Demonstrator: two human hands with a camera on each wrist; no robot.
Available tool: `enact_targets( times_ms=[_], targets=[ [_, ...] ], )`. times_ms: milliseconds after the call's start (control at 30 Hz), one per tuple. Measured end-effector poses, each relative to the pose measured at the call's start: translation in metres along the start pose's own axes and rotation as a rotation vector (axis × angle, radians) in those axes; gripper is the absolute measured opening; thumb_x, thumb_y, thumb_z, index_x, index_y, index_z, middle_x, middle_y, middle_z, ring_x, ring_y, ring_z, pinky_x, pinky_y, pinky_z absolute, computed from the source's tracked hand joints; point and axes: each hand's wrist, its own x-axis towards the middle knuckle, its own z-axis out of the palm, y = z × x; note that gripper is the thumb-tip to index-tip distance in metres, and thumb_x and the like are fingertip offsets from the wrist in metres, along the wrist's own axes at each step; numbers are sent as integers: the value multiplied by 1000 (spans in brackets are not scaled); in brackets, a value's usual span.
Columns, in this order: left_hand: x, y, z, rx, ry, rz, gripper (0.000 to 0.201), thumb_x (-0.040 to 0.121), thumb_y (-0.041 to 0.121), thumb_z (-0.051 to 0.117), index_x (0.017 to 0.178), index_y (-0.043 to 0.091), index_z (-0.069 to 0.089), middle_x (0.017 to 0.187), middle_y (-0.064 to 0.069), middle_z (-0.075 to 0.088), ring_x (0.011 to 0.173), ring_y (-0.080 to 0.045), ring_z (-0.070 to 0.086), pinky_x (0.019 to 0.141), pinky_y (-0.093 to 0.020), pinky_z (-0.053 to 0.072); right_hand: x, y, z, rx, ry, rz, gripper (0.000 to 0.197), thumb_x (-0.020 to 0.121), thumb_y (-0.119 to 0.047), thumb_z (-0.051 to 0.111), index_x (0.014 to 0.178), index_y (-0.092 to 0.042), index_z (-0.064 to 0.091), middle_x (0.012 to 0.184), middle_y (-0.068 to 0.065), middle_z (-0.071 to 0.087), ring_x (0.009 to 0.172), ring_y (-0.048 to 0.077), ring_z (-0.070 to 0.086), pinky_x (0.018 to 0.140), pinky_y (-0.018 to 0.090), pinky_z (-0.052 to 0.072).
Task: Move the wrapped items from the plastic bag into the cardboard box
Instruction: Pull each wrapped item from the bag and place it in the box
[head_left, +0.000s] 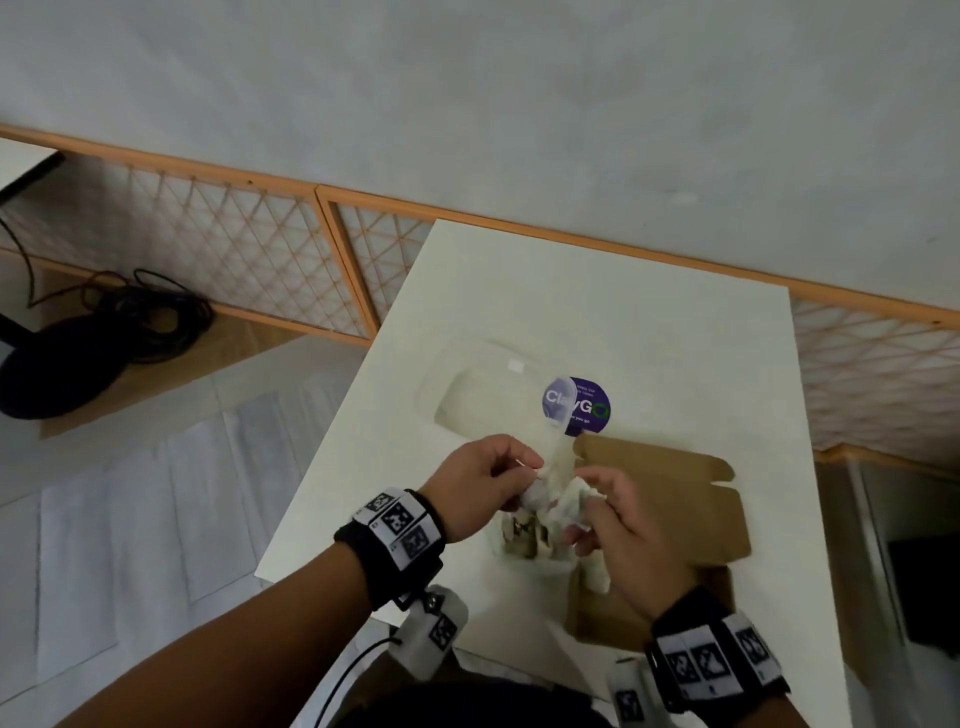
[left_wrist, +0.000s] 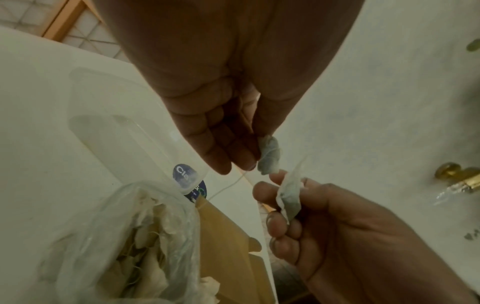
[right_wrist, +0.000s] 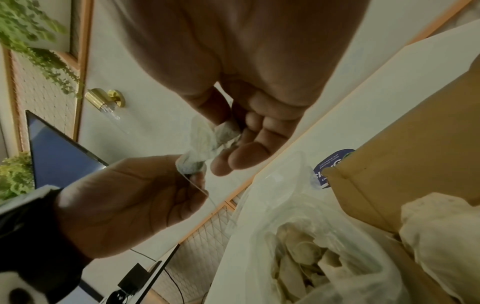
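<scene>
Both hands are raised over the clear plastic bag (head_left: 522, 538) at the table's front. My left hand (head_left: 530, 470) pinches one end of a small white wrapped item (head_left: 553, 493), and my right hand (head_left: 592, 499) pinches its other end. A thin thread hangs from the wrapped item (left_wrist: 270, 156) toward the plastic bag (left_wrist: 124, 236), which holds several pale wrapped items. The brown cardboard box (head_left: 675, 499) lies open just right of the bag. Another white wrapped item (right_wrist: 441, 226) rests in the cardboard box (right_wrist: 415, 144). The right hand's palm side shows only in the wrist views.
A clear plastic container (head_left: 483, 395) and a purple round sticker (head_left: 576, 406) sit on the white table (head_left: 675, 338) behind the hands. A lattice fence (head_left: 234, 249) runs behind it. Black cables (head_left: 145, 317) lie on the floor at left.
</scene>
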Motion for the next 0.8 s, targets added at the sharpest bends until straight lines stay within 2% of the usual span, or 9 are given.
enact_targets(
  times_ms=[67, 133, 233, 333, 367, 467, 567, 667, 800],
  targets=[
    [-2, 3, -1, -86, -21, -32, 20, 100, 6, 58, 110, 16, 73, 84, -7, 68, 81, -29, 66, 91, -50, 60, -2, -9, -4, 49, 6, 6, 21, 110, -7, 38, 113, -13, 58, 93, 14, 75, 71, 25, 67, 65, 39, 54],
    [-4, 7, -2, -156, -49, -50, 29, 101, 3, 53, 114, 18, 74, 84, -10, 66, 83, -31, 66, 92, -50, 60, -5, -15, -8, 89, -3, 30, 21, 109, -8, 39, 111, -13, 59, 88, 15, 76, 71, 25, 67, 66, 39, 55],
    [-8, 18, -3, -224, -74, -68, 31, 101, -2, 48, 119, 8, 70, 84, -13, 65, 76, -27, 69, 86, -42, 62, -4, -19, -12, 211, 6, 88, 18, 107, -9, 44, 112, -12, 60, 83, 19, 74, 70, 27, 67, 66, 41, 56],
    [-8, 24, -4, -253, -68, -82, 26, 101, -2, 48, 119, 4, 67, 85, -16, 64, 68, -22, 69, 79, -36, 64, -3, -19, -15, 235, 6, 59, 10, 105, -11, 54, 111, -7, 60, 89, 16, 73, 72, 25, 68, 65, 38, 57],
    [-7, 25, -4, -256, -66, -74, 24, 102, 0, 49, 119, 5, 65, 87, -19, 63, 68, -22, 68, 80, -38, 63, -3, -20, -17, 218, 1, 51, 9, 104, -11, 55, 110, -7, 61, 91, 16, 73, 72, 23, 69, 65, 35, 57],
    [-5, 28, -4, -246, -60, -18, 15, 104, 4, 52, 111, 12, 62, 88, -19, 59, 70, -24, 65, 92, -51, 57, -5, -29, -19, 202, 28, 31, 10, 102, -8, 59, 112, -11, 60, 95, 15, 74, 70, 21, 72, 64, 33, 59],
    [-5, 32, -6, -215, -67, 35, 17, 106, 7, 52, 99, 16, 66, 87, -15, 59, 75, -26, 63, 94, -56, 55, -6, -38, -22, 119, 109, -76, 20, 100, -3, 61, 111, -20, 58, 84, 14, 74, 59, 22, 66, 54, 29, 58],
    [-8, 37, -9, -165, -110, 85, 25, 107, 11, 53, 91, 20, 71, 86, -9, 65, 74, -22, 64, 86, -47, 57, -6, -43, -23, 30, 127, -145, 14, 102, -2, 55, 103, -15, 62, 82, 12, 72, 51, 16, 62, 48, 21, 50],
    [-9, 43, -10, -109, -140, 124, 24, 107, 8, 52, 97, 14, 73, 89, -8, 63, 73, -17, 59, 79, -31, 57, -5, -48, -23, 17, 98, -130, 21, 102, -3, 55, 95, -11, 73, 80, 9, 70, 58, 13, 63, 51, 20, 49]
  ],
)
